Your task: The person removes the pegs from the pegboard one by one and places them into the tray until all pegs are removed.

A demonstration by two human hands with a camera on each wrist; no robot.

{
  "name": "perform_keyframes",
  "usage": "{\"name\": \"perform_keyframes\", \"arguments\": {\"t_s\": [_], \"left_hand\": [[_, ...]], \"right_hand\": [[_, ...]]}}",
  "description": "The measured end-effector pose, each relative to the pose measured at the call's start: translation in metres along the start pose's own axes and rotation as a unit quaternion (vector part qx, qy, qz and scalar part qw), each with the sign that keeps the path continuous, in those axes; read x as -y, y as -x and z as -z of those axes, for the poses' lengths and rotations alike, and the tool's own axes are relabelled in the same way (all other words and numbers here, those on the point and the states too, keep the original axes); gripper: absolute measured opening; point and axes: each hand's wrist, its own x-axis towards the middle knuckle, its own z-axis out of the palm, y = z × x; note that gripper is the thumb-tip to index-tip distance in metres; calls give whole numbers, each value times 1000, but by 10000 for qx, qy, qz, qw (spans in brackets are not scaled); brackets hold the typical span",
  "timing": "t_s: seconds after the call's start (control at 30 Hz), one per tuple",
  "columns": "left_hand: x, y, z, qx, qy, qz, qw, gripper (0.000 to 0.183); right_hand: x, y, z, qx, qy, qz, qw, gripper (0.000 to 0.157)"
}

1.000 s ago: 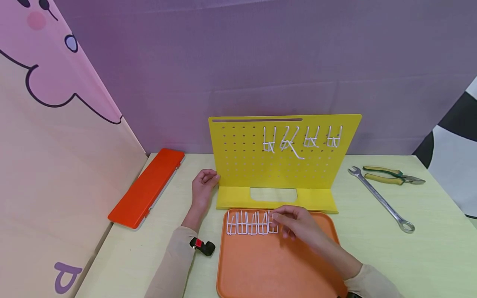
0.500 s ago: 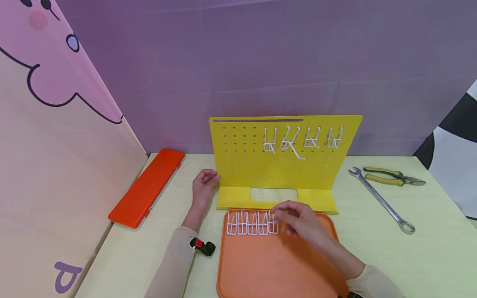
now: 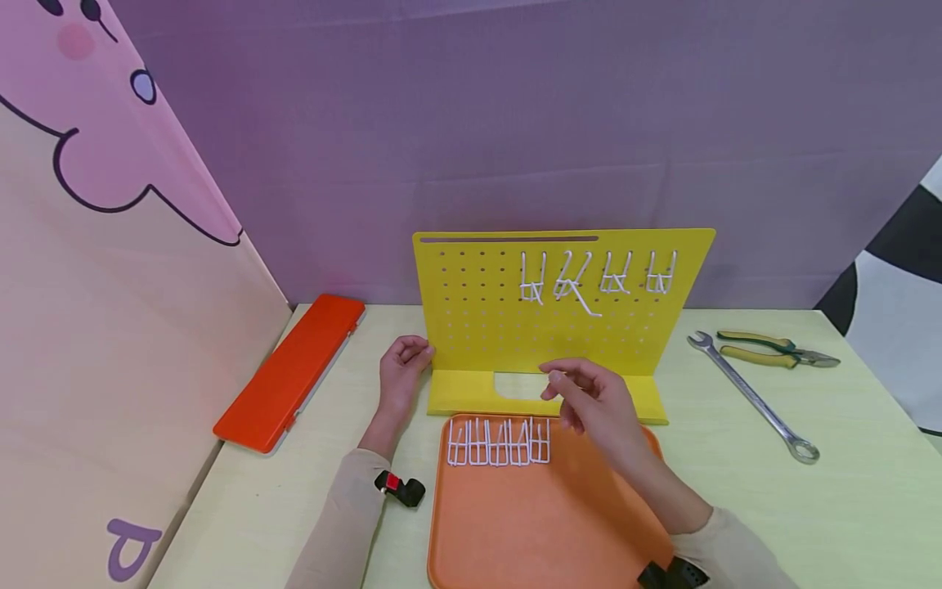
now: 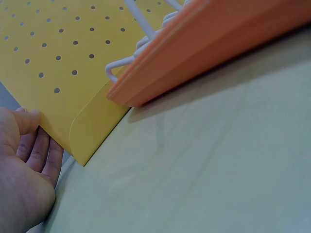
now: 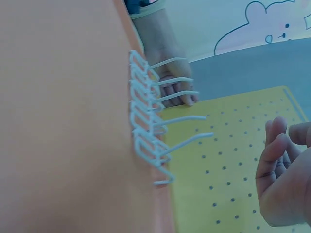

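My left hand [image 3: 401, 376] pinches the lower left edge of a yellow pegboard [image 3: 471, 327], thumb in front and fingers behind in the left wrist view. Several white wire hooks [image 3: 577, 282] hang in its upper right part. More white wire hooks [image 3: 498, 446] stand in a row at the back of an orange tray [image 3: 508, 523]. Over the tray's back edge, before the board's base, hovers my right hand [image 3: 599, 401]. Its fingers are loosely bent and nothing shows between them. In the right wrist view, this same right hand [image 5: 286, 179] is apart from the tray's hooks [image 5: 150, 116].
A red flat case [image 3: 294, 368] lies on the table at the left. To the right are a combination wrench [image 3: 751, 393] and pliers [image 3: 780, 348] with yellow-green handles. A purple cloth backdrop [image 3: 515, 123] rises behind the board.
My right hand has lifted away from the rightmost hook in the tray and moved up toward the board, leaving that hook in its row. The left hand has kept its place.
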Motion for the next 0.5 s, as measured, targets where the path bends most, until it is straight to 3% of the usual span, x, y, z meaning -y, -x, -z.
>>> {"name": "perform_keyframes", "arguments": {"t_s": [0.5], "left_hand": [[2,0,1,27,-5,-92,10000,12]], "right_hand": [[13,-26,-20,-544,-764,870,9918,40]]}}
